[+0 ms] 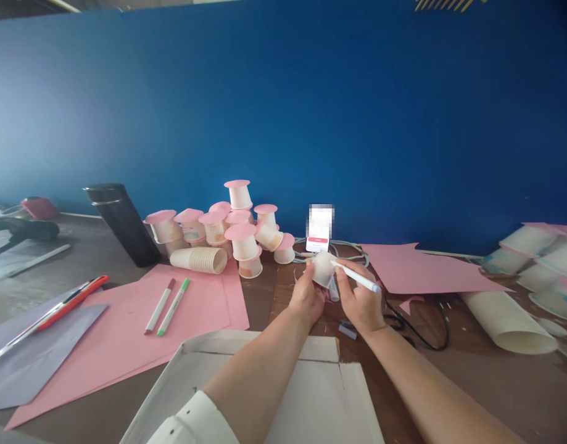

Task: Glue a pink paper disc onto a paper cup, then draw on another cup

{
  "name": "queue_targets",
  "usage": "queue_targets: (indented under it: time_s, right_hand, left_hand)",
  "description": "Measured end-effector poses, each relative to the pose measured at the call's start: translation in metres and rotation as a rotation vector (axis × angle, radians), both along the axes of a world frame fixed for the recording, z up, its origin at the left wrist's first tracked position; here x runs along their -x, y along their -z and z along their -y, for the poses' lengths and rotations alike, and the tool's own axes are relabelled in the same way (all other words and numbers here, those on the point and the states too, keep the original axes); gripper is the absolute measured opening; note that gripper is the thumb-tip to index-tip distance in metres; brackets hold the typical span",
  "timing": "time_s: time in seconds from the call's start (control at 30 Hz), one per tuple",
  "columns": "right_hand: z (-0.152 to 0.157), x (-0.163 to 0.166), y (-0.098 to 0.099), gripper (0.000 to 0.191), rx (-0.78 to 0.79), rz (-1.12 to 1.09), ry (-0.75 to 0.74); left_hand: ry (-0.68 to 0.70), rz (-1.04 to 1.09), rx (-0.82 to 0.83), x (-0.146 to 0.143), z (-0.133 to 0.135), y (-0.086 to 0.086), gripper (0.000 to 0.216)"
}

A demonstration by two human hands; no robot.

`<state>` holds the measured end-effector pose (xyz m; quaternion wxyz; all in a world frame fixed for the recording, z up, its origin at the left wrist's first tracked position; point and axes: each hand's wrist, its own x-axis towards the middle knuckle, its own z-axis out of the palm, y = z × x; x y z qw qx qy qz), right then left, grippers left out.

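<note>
My left hand is closed round a small white paper cup, held up over the table. My right hand grips a white marker pen with its tip against the cup; its fingers also touch the cup's underside. Behind the cup lies a pile of upturned paper cups with pink paper discs on them, and a lying stack of plain cups.
Pink paper sheets lie left with two markers; another pink sheet lies right. A white cardboard box sits under my arms. A black flask, red scissors, cables, a phone and cup stacks surround them.
</note>
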<state>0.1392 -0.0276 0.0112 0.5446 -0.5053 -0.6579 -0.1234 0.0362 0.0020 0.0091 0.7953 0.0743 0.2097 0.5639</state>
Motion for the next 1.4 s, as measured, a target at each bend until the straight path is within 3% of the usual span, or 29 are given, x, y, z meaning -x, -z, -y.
queue_targets:
  time_s: [0.57,1.4]
  right_hand:
    - [-0.0006,-0.0006,0.0009,0.019,-0.067,0.087,0.029]
    - [-0.0009,0.0006,0.0011,0.019,-0.045,0.113,0.027]
  left_hand:
    - [-0.021,-0.006,0.018,0.0,0.0012,-0.0048,0.029]
    - [-0.028,-0.011,0.046,0.0003,0.0007,-0.0034,0.025]
